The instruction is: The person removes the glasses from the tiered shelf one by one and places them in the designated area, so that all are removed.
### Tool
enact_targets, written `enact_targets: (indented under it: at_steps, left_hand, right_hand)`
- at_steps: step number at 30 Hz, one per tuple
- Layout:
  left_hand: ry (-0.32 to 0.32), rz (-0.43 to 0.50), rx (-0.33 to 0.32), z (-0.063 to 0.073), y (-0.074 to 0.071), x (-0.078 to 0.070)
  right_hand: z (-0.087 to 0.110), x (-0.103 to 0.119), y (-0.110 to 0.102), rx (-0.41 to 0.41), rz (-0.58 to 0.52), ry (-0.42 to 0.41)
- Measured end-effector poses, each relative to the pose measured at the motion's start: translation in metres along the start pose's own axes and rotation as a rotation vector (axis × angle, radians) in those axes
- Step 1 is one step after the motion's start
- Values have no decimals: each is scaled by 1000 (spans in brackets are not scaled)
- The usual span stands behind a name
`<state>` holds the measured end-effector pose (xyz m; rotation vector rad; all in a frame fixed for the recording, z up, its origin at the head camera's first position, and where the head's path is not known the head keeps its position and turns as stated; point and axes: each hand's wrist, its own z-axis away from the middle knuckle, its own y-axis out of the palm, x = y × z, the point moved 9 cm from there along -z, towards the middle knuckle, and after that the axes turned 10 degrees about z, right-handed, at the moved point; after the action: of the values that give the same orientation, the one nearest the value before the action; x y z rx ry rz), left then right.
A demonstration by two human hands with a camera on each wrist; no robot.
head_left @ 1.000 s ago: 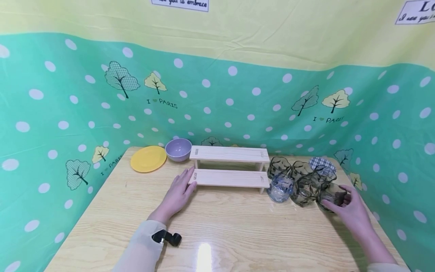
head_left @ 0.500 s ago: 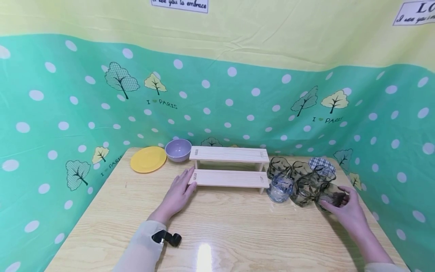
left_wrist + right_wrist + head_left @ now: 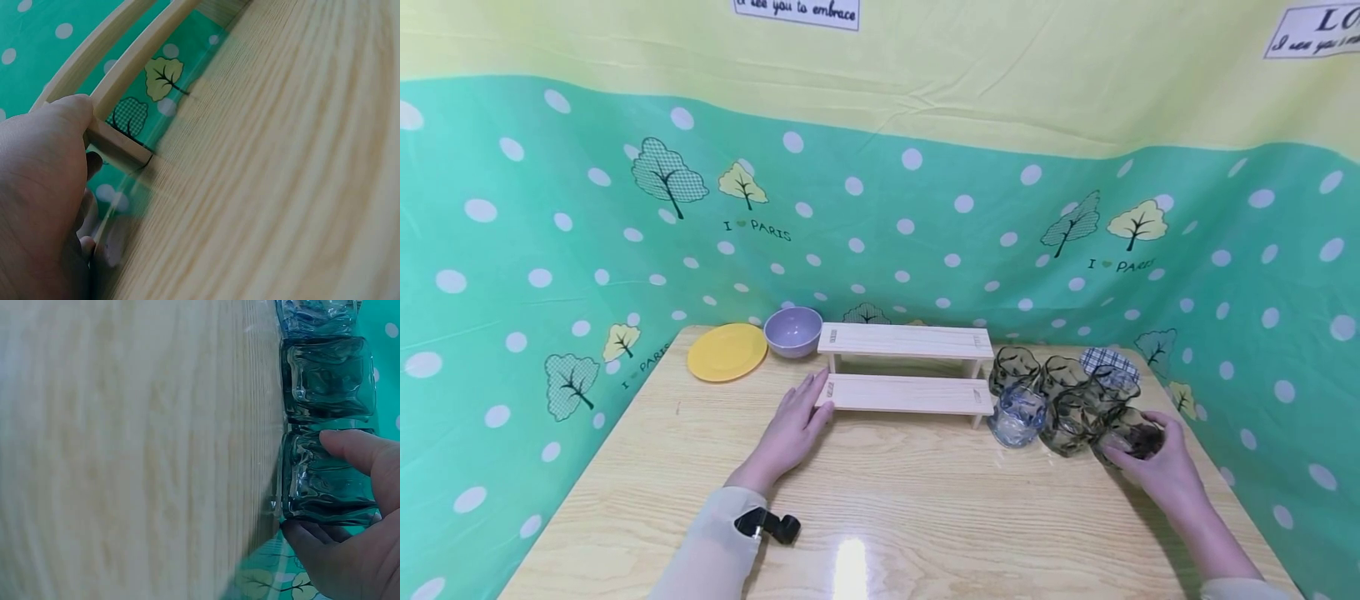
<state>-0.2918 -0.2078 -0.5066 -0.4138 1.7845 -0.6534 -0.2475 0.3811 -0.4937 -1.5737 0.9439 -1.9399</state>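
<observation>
My left hand [image 3: 788, 429] is at the left end of a two-tier pale wooden shelf rack [image 3: 906, 393]. Its thumb lies on the front corner of the lower board and the fingers reach along the end, by a leg [image 3: 122, 142] in the left wrist view. On the table's right side my right hand [image 3: 1174, 473] holds a smoky, wavy-walled drinking glass [image 3: 1122, 427], thumb on one side and fingers on the other. That glass [image 3: 326, 478] stands close beside a second smoky glass [image 3: 328, 381] in the right wrist view. A blue glass [image 3: 1018, 421] is near the rack's right end.
More smoky glasses [image 3: 1017, 367] stand clustered behind the blue one. A blue-and-white checked piece [image 3: 1105, 360] lies at the back right corner. Left of the rack are a purple bowl [image 3: 793, 332] and a yellow plate [image 3: 727, 352]. A patterned green curtain [image 3: 880, 233] hangs behind the table.
My right hand has shifted slightly left with the smoky glass, bringing it closer to the neighbouring glass. The left hand and the rack have stayed put.
</observation>
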Motion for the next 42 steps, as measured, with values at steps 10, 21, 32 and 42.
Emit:
enact_targets:
  at_steps: [10, 21, 32, 42]
  left_hand:
    - [7, 7, -1, 0, 1, -1]
    - [-4, 21, -3, -2, 1, 2]
    - [-9, 21, 1, -2, 2, 2]
    - [-20, 22, -23, -1, -1, 4]
  right_hand:
    - [5, 9, -3, -9, -15, -60]
    - [17, 42, -22, -161, 77, -199]
    - [24, 58, -24, -183, 177, -218]
    - [31, 81, -24, -271, 234, -340]
